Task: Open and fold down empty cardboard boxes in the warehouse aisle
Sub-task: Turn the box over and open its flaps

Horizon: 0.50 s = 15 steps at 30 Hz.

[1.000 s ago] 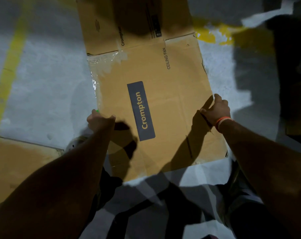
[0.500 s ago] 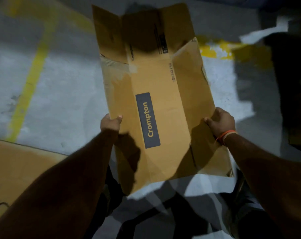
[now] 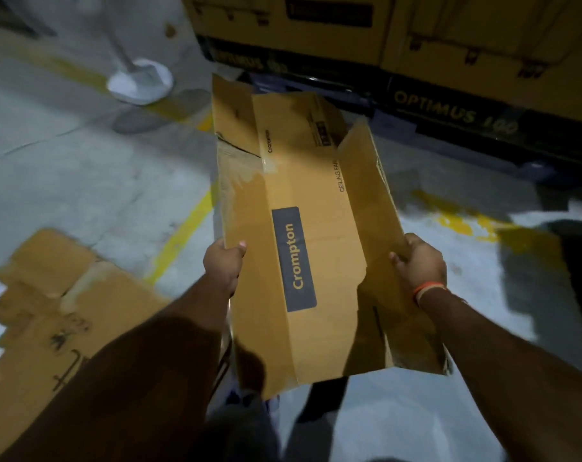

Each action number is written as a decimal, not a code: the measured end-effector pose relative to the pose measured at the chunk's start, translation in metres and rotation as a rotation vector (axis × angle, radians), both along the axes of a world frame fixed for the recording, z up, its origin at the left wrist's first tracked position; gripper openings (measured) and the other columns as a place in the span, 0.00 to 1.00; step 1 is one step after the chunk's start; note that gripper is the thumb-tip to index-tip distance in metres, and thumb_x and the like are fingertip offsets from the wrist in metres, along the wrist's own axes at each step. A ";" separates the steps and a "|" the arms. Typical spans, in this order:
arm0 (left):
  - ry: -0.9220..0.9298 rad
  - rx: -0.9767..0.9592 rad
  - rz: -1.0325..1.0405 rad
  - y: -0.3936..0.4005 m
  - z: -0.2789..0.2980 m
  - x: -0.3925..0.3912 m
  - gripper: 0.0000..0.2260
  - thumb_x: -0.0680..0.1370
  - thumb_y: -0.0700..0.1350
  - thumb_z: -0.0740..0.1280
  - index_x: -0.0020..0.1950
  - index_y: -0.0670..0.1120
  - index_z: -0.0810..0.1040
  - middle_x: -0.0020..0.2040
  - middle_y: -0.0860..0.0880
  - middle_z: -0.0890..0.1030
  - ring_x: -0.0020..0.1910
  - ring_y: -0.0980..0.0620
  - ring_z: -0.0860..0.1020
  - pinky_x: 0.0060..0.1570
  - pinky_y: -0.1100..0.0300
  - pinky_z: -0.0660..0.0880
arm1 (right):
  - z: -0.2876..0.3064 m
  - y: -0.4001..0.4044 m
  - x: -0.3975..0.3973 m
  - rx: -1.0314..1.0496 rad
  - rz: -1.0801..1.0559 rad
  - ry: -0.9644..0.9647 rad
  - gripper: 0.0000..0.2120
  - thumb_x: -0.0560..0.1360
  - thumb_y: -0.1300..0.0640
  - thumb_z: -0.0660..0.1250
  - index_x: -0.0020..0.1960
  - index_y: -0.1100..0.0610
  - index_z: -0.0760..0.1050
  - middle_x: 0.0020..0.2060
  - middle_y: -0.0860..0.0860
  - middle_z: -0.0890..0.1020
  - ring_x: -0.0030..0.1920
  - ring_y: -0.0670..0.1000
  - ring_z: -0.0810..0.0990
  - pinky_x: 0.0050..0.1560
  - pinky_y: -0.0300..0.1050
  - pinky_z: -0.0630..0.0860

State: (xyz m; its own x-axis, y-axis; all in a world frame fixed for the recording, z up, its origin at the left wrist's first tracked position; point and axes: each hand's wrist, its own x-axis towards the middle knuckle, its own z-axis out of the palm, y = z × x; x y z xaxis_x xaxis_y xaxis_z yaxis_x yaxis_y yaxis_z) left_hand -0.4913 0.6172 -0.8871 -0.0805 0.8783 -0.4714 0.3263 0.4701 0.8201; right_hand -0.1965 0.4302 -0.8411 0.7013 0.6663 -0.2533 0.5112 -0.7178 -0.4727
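Observation:
A flattened brown cardboard box (image 3: 319,248) with a dark "Crompton" label is lifted off the floor in front of me, its two long sides bent upward like a trough. My left hand (image 3: 223,266) grips its left edge, thumb on top. My right hand (image 3: 419,265), with an orange band at the wrist, grips the right edge. The box's far end flaps stand open toward the stacked cartons.
Another flattened cardboard sheet (image 3: 49,311) lies on the grey floor at lower left. A row of large "Optimus" cartons (image 3: 449,55) stands along the back. A white round stand base (image 3: 141,81) sits at upper left. Yellow floor lines (image 3: 179,238) cross the concrete.
The box lay flat on the floor a second ago. Both hands have lifted it, its sides have folded upward, and my view has risen toward the stacked cartons.

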 end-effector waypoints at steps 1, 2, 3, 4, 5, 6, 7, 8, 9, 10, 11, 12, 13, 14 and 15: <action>-0.013 0.014 0.043 0.003 0.003 -0.021 0.08 0.71 0.51 0.72 0.45 0.49 0.83 0.46 0.46 0.87 0.46 0.42 0.85 0.52 0.39 0.82 | 0.009 0.016 -0.015 0.007 0.046 -0.005 0.11 0.79 0.56 0.68 0.60 0.58 0.76 0.51 0.59 0.83 0.53 0.63 0.81 0.51 0.50 0.75; -0.033 0.026 0.095 0.007 0.001 -0.044 0.12 0.69 0.54 0.72 0.47 0.49 0.83 0.47 0.46 0.87 0.47 0.42 0.85 0.52 0.39 0.82 | 0.018 0.032 -0.031 0.015 0.093 -0.011 0.10 0.79 0.57 0.68 0.59 0.57 0.76 0.49 0.59 0.83 0.51 0.63 0.81 0.48 0.48 0.73; -0.053 0.035 0.163 0.013 -0.015 -0.069 0.18 0.67 0.57 0.73 0.51 0.48 0.83 0.49 0.46 0.87 0.48 0.43 0.85 0.53 0.40 0.82 | 0.025 0.049 -0.047 0.028 0.142 -0.023 0.09 0.79 0.59 0.68 0.59 0.57 0.76 0.47 0.57 0.82 0.50 0.62 0.81 0.46 0.46 0.71; -0.077 0.046 0.237 0.013 -0.017 -0.091 0.24 0.66 0.59 0.73 0.57 0.47 0.82 0.52 0.46 0.86 0.50 0.43 0.85 0.55 0.40 0.81 | 0.031 0.067 -0.063 0.042 0.202 -0.041 0.11 0.79 0.61 0.67 0.61 0.57 0.75 0.46 0.56 0.81 0.49 0.61 0.80 0.45 0.45 0.69; -0.102 0.052 0.308 0.010 -0.015 -0.111 0.27 0.67 0.59 0.73 0.62 0.46 0.80 0.55 0.46 0.86 0.53 0.42 0.85 0.57 0.41 0.81 | 0.038 0.084 -0.081 0.045 0.271 -0.060 0.14 0.78 0.64 0.67 0.63 0.57 0.75 0.45 0.54 0.79 0.47 0.59 0.79 0.45 0.44 0.68; -0.120 0.050 0.374 0.004 -0.007 -0.129 0.27 0.69 0.58 0.73 0.64 0.45 0.79 0.57 0.45 0.85 0.54 0.43 0.84 0.57 0.41 0.80 | 0.042 0.102 -0.099 0.045 0.340 -0.077 0.17 0.78 0.66 0.66 0.65 0.57 0.74 0.46 0.53 0.78 0.46 0.57 0.77 0.46 0.44 0.68; -0.128 0.055 0.443 -0.006 0.014 -0.143 0.24 0.73 0.56 0.72 0.65 0.45 0.79 0.57 0.46 0.85 0.54 0.43 0.84 0.57 0.43 0.80 | 0.047 0.119 -0.118 0.048 0.405 -0.091 0.18 0.77 0.67 0.66 0.66 0.58 0.74 0.47 0.54 0.78 0.46 0.56 0.76 0.46 0.44 0.67; -0.132 0.066 0.508 -0.012 0.027 -0.160 0.18 0.77 0.52 0.72 0.64 0.45 0.80 0.57 0.47 0.85 0.54 0.45 0.83 0.57 0.45 0.80 | 0.052 0.138 -0.137 0.059 0.465 -0.100 0.17 0.78 0.67 0.65 0.65 0.58 0.74 0.48 0.55 0.78 0.47 0.57 0.77 0.46 0.44 0.67; -0.120 0.086 0.557 -0.017 0.037 -0.171 0.14 0.80 0.48 0.70 0.63 0.45 0.80 0.56 0.48 0.84 0.53 0.46 0.83 0.57 0.48 0.80 | 0.058 0.151 -0.151 0.071 0.502 -0.111 0.16 0.78 0.68 0.64 0.65 0.59 0.74 0.49 0.57 0.79 0.49 0.59 0.78 0.47 0.44 0.66; -0.078 0.102 0.602 -0.019 0.043 -0.190 0.13 0.81 0.46 0.69 0.63 0.44 0.80 0.56 0.49 0.83 0.53 0.47 0.81 0.57 0.52 0.78 | 0.063 0.167 -0.171 0.087 0.550 -0.121 0.16 0.78 0.68 0.64 0.65 0.59 0.75 0.51 0.58 0.80 0.52 0.61 0.79 0.47 0.44 0.67; -0.032 0.113 0.640 -0.021 0.049 -0.216 0.12 0.81 0.46 0.69 0.64 0.44 0.80 0.56 0.48 0.83 0.54 0.47 0.80 0.55 0.55 0.75 | 0.066 0.184 -0.196 0.096 0.605 -0.126 0.17 0.79 0.67 0.64 0.66 0.59 0.74 0.53 0.60 0.80 0.55 0.62 0.79 0.48 0.46 0.69; 0.015 0.124 0.665 -0.023 0.054 -0.241 0.13 0.81 0.46 0.69 0.65 0.43 0.80 0.57 0.46 0.83 0.54 0.45 0.80 0.54 0.56 0.74 | 0.069 0.198 -0.220 0.103 0.650 -0.123 0.17 0.79 0.66 0.63 0.67 0.59 0.74 0.55 0.61 0.81 0.56 0.63 0.79 0.50 0.48 0.71; 0.066 0.132 0.685 -0.024 0.059 -0.267 0.14 0.81 0.46 0.69 0.65 0.43 0.80 0.58 0.44 0.83 0.56 0.43 0.81 0.55 0.57 0.73 | 0.070 0.211 -0.245 0.112 0.687 -0.113 0.17 0.80 0.65 0.63 0.68 0.59 0.74 0.56 0.62 0.81 0.57 0.64 0.79 0.53 0.50 0.73; 0.117 0.130 0.705 -0.026 0.062 -0.294 0.14 0.81 0.47 0.69 0.65 0.42 0.80 0.59 0.43 0.83 0.58 0.42 0.81 0.56 0.57 0.73 | 0.069 0.220 -0.269 0.122 0.716 -0.098 0.16 0.80 0.64 0.63 0.67 0.59 0.74 0.56 0.63 0.82 0.57 0.65 0.79 0.54 0.52 0.74; 0.166 0.110 0.726 -0.031 0.064 -0.317 0.15 0.81 0.47 0.70 0.65 0.42 0.80 0.59 0.43 0.83 0.59 0.41 0.80 0.57 0.57 0.72 | 0.067 0.225 -0.291 0.128 0.740 -0.080 0.15 0.79 0.64 0.63 0.65 0.58 0.75 0.54 0.63 0.82 0.56 0.65 0.80 0.54 0.53 0.75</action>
